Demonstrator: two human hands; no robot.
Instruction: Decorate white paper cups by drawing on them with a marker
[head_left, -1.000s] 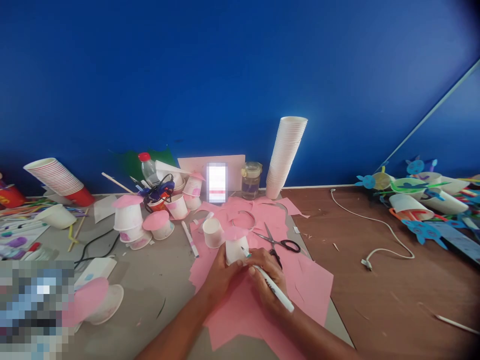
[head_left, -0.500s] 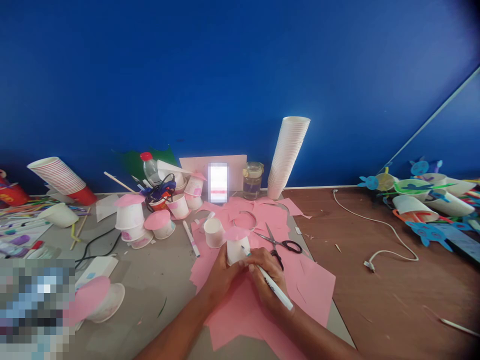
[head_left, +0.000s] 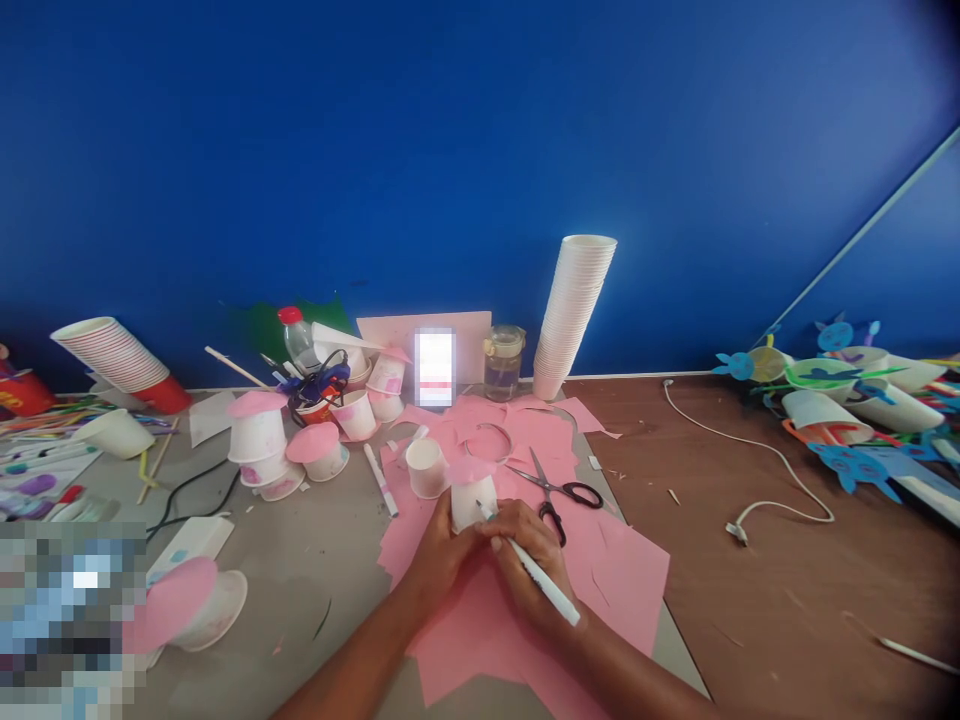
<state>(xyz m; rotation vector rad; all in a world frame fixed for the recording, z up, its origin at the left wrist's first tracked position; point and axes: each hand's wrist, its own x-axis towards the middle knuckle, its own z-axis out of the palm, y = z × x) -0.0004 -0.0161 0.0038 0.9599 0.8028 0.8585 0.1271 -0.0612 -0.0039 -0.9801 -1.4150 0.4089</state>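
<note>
My left hand grips a small white paper cup, turned upside down with a pink paper disc on its top. Between the fingers of my right hand is a white marker, its tip touching or almost touching the cup's side. Both hands are above a spread of pink paper sheets. Just behind the held cup stands another white paper cup, upright. Black-handled scissors lie partly open on the paper, right of the cup.
Left are white cups with pink discs, another disc-topped cup and a capped marker. A tall cup stack, a glass jar and a lit phone line the wall. A white cable lies right, near blue paper cutouts.
The marker's tip has shifted slightly left and down along the cup's side, and my right hand has tilted with it. My left hand keeps holding the cup in place.
</note>
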